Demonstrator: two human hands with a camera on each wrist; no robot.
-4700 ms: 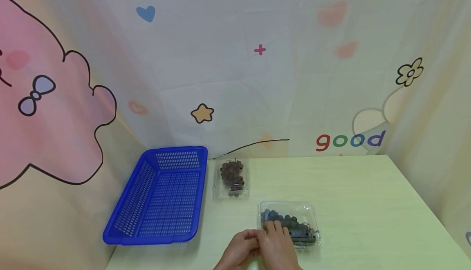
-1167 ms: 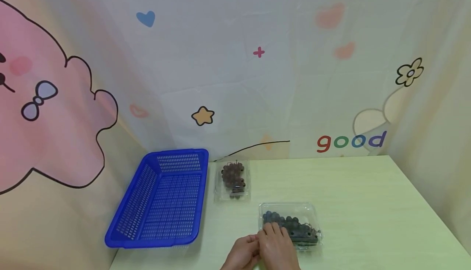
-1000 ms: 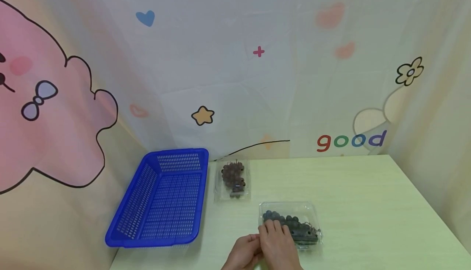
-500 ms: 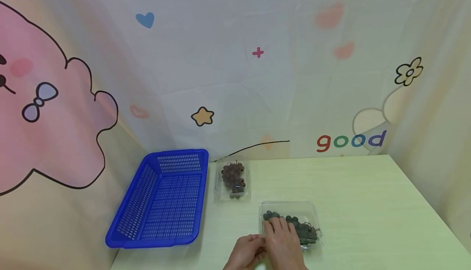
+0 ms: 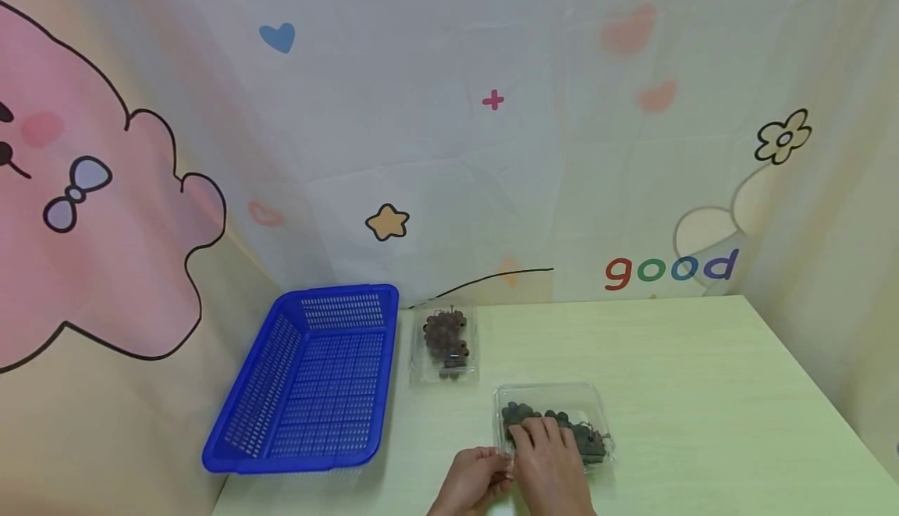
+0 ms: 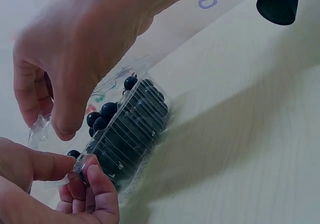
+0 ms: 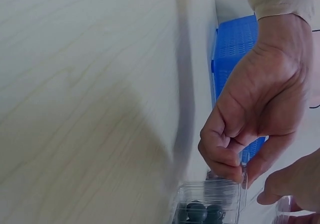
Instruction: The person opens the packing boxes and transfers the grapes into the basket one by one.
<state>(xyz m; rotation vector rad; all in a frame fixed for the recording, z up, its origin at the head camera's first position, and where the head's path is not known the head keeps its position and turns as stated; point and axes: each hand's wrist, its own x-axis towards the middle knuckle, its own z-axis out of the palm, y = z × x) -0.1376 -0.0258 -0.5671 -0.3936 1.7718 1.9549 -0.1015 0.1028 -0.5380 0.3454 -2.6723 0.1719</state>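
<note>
A clear plastic clamshell box point(image 5: 579, 397) of dark grapes point(image 5: 591, 444) sits near the table's front. At its near left corner my left hand point(image 5: 467, 481) pinches the box's rim between thumb and fingers; the left wrist view shows this left hand point(image 6: 30, 189) at the ribbed side wall point(image 6: 130, 134). My right hand point(image 5: 551, 465) reaches over the near side, covering part of the grapes. In the left wrist view the right hand point(image 6: 75, 59) pinches a raised edge of the clear lid point(image 6: 40, 133), apart from the rim. Some grapes point(image 6: 102, 116) show above the wall.
A blue perforated plastic basket point(image 5: 382, 414) stands on the left side of the table point(image 5: 688, 391). Between it and the nearer box, further back, lies another clear box of reddish-dark grapes point(image 5: 444, 334). A printed curtain point(image 5: 449, 133) hangs behind.
My right hand has shifted right and slightly up, lifting the lid's near edge from the box. The left hand has moved slightly right at the corner. Basket and far box stay put.
</note>
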